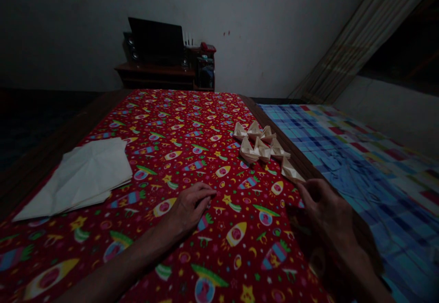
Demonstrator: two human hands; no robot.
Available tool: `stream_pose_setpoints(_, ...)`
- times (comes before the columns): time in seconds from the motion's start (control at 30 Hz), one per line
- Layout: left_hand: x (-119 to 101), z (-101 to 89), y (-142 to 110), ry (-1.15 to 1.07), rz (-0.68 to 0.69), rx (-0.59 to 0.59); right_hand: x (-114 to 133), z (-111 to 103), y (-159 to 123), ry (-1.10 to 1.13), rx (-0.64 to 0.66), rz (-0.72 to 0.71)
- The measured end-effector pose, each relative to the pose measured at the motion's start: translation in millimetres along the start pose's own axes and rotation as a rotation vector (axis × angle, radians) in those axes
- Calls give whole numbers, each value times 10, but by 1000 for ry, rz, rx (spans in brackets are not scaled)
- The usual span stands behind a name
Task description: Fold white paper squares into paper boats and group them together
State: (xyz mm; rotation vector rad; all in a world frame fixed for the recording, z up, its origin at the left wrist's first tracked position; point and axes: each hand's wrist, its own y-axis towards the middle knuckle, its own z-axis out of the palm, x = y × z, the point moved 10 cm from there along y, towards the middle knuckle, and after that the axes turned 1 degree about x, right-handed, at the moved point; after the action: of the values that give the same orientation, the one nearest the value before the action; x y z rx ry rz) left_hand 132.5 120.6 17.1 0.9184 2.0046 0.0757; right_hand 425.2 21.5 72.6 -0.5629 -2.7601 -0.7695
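My right hand (324, 207) pinches the near tip of a folded paper boat (290, 169) between thumb and fingertips, at the right side of the cloth. Just beyond it, several more folded paper boats (262, 149) stand close together in two rough rows, points upward. My left hand (192, 206) rests on the red cloth near the middle, its fingers curled together and nothing visible in them. To the left of that hand lies a stack of creased pale paper sheets (92, 165), fanned slightly out of line.
A red cloth with rocket patterns (202, 129) covers the table, whose brown wooden edge (274, 127) shows along the right. Beyond stands a small desk (156, 72) with a dark monitor (157, 40), speakers and a red telephone (207, 47). A blue plaid sheet (318, 143) lies at right.
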Motion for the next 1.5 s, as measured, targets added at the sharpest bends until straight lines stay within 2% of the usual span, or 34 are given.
stream_pose_setpoints(0.07,-10,4,2,-8,-5,6,397,96,-62,150,112,-155)
stream_pose_setpoints(0.17,-24,-28,29,-17,-1,10,1026,388,-239,276,314,-398)
stream_pose_setpoints(0.27,-11,-208,82,45,17,-18,1626,709,-473,315,458,-686)
stream_pose_setpoints(0.37,76,-588,81,228,31,-69,2068,986,-627,363,547,-859)
stream_pose_setpoints(0.43,200,-874,-3,375,40,-64,2288,1100,-656,361,524,-903)
stream_pose_setpoints(0.57,701,-1450,-376,709,-74,-75,2621,1220,-797,398,531,-990)
stream_pose_setpoints(0.67,1111,-1688,-643,802,-210,-57,2706,1226,-881,414,514,-1028)
stream_pose_setpoints(0.73,1272,-1781,-726,798,-283,-90,2707,1220,-902,421,514,-1037)
stream_pose_setpoints(0.93,1391,-1906,-696,677,-430,-154,2677,1199,-900,413,523,-1049)
stream_pose_setpoints(1.07,1489,-2022,-774,596,-558,-186,2677,1223,-914,418,513,-1054)
stream_pose_setpoints(1.13,1498,-2017,-775,599,-540,-174,2675,1231,-914,420,506,-1047)
stream_pose_setpoints(1.3,1467,-1877,-630,766,-376,-75,2680,1247,-922,409,512,-1048)
stream_pose_setpoints(1.4,1527,-1872,-568,827,-393,-45,2678,1246,-922,395,514,-1054)
stream_pose_setpoints(1.5,1565,-1879,-526,775,-424,-13,2678,1235,-926,390,523,-1066)
